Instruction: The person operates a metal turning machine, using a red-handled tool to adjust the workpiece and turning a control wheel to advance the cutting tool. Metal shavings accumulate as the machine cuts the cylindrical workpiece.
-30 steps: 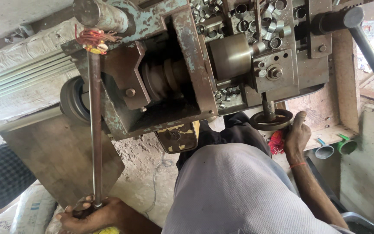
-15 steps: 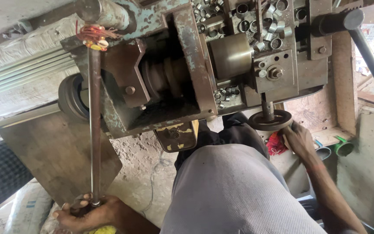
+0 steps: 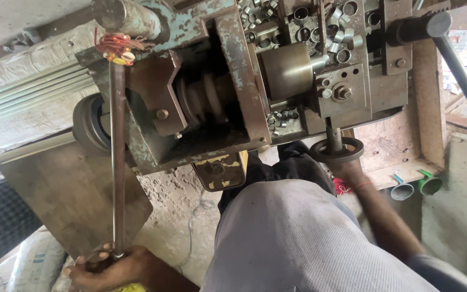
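The machine body (image 3: 233, 108) is heavy metal, its blue-green paint chipped and worn to dull brown steel. Above it, small metal rings (image 3: 331, 38) look bright and smooth. The brass-toned cylinder (image 3: 287, 70) at its middle has a satin sheen. The long lever rod (image 3: 118, 162) left of it is matt, rusty metal. Below it, the floor (image 3: 174, 200) is rough concrete; grey cloth (image 3: 298, 238) looks soft and matt.

Left hand (image 3: 109, 267) clenched low; right hand (image 3: 347, 168) reaching forward, fingers hidden.
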